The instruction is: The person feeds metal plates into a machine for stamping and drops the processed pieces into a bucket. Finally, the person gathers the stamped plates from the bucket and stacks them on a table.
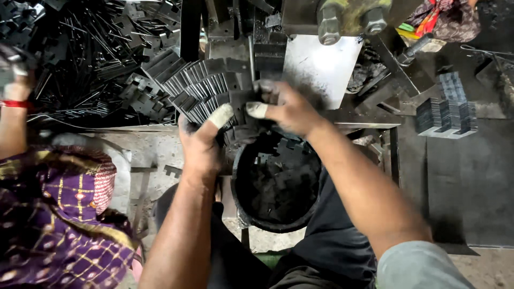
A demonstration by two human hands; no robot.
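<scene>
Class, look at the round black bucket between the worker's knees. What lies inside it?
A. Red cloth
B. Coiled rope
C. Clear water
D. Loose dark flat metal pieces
D: the round black bucket below the left hand and right hand holds loose dark flat metal pieces.

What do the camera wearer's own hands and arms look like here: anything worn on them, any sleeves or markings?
Both forearms are bare. The left hand and the right hand are smeared with dark grime, and each thumb wears a pale wrap or cot over its tip. A light grey short sleeve shows on the right upper arm. No gloves, watch or bands are visible on either wrist.
</scene>
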